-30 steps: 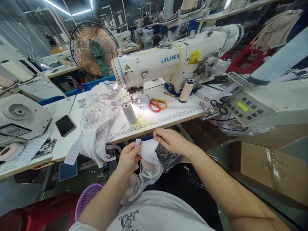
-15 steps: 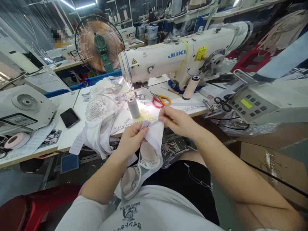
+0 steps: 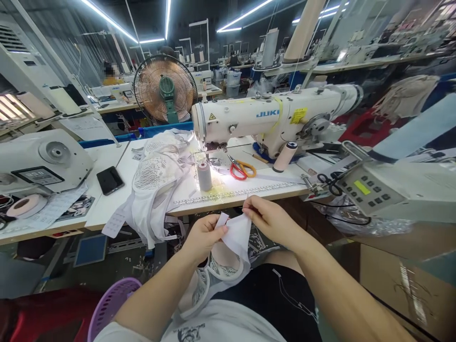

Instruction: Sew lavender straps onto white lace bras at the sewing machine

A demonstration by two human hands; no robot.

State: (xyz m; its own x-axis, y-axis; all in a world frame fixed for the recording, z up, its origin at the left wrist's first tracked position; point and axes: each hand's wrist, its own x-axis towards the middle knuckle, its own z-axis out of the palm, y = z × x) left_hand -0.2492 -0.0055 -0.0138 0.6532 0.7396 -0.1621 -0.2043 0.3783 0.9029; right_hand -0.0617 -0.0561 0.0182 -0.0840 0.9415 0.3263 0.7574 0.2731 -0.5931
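Since the earlier frame, half a second back, the camera view is tilting upward: the workbench is sitting lower, more ceiling lights are showing, and the purple basket is appearing at lower left. Both hands are now lying below the bench edge; the right hand was overlapping it.

Grip: the left hand, just below frame centre, is pinching the band of a white bra between thumb and fingers, a short tab projecting at the thumb. The right hand, to the right of centre, is pinching the band's upper corner with its fingertips. The fabric is stretching between the two grips. The bra's cups are hanging at lower centre, over the lap.

Outward: the workbench is spanning mid-frame. A heap of white lace bras is lying left of centre, near a phone. A grey thread spool is standing beside red-and-orange scissors; a pink thread spool is leaning in the picture at right of centre. Behind these, a sewing machine is lighting its needle area. A fan is standing in the upper left.
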